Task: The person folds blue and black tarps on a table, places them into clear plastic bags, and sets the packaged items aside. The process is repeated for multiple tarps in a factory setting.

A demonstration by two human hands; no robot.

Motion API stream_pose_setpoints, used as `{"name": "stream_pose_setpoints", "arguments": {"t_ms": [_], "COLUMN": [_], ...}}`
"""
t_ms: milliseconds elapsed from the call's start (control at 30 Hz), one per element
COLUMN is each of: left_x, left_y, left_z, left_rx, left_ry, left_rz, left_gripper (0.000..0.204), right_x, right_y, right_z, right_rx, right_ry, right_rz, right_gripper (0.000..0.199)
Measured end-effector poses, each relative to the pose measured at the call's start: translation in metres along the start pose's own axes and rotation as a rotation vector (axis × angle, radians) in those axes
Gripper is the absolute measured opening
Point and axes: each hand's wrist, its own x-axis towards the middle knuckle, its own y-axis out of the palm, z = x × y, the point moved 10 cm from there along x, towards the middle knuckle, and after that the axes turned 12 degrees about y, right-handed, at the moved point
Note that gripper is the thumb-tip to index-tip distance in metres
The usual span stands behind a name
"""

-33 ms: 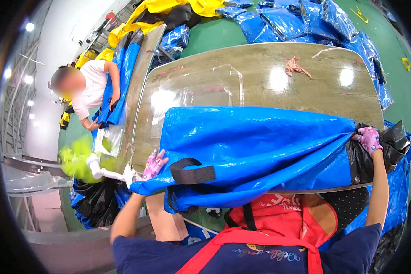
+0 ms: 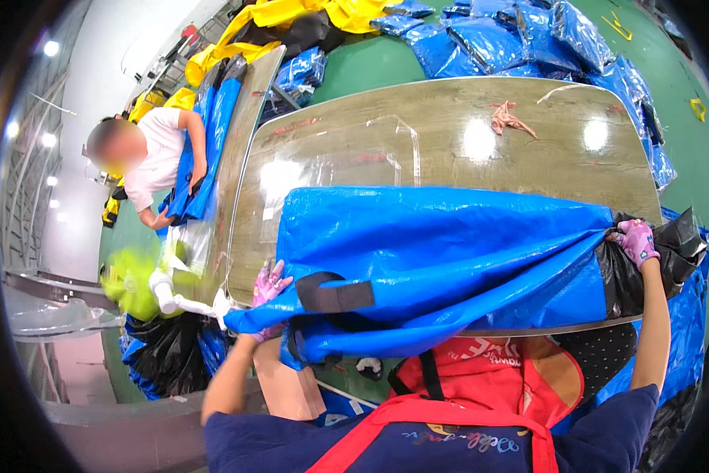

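Note:
A large blue tarp cover (image 2: pixel 449 252) with a black strap patch (image 2: pixel 334 296) lies stretched across the near half of a wooden table (image 2: pixel 417 134). My left hand (image 2: pixel 267 288), in a pink patterned glove, grips the cover's left end at the table edge. At the right end, my gloved right hand (image 2: pixel 636 240) is closed on the blue edge, where black lining (image 2: pixel 669 244) bunches out. The cover hangs over the near edge of the table toward my red apron.
A pink rag (image 2: pixel 508 118) lies on the far part of the table. Another person (image 2: pixel 153 158) in a white shirt works at a second table on the left. Blue and yellow folded covers (image 2: pixel 520 31) pile on the green floor beyond. A green fan (image 2: pixel 133 280) stands at left.

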Motion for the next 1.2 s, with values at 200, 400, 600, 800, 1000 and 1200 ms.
{"name": "stream_pose_setpoints", "arguments": {"t_ms": [200,400,600,800,1000,1200], "left_x": [-0.028,0.042,0.001,0.100,0.069,0.002], "left_y": [0.032,0.075,0.015,-0.115,0.008,0.029], "left_z": [0.019,-0.002,0.117,0.092,0.099,0.139], "left_rx": [-0.683,-0.983,0.186,-0.398,-0.865,-0.952], "left_ry": [-0.783,-1.001,-0.681,-0.668,-0.454,-0.655], "left_rz": [-0.822,-1.152,-0.900,-0.416,-0.213,-0.719], "left_gripper": [0.048,0.043,0.039,0.058,0.059,0.034], "right_x": [-0.006,-0.009,-0.006,-0.020,-0.025,-0.030], "right_y": [-0.005,-0.003,-0.006,0.009,0.010,0.008], "right_z": [0.002,-0.012,0.003,-0.031,-0.034,-0.033], "right_rx": [-0.016,0.006,-0.020,-0.094,-0.136,-0.198], "right_ry": [0.036,0.109,0.053,0.080,0.030,0.020], "right_rz": [-0.087,-0.064,-0.092,-0.194,-0.276,-0.314], "right_gripper": [0.044,0.043,0.048,0.054,0.054,0.051]}}
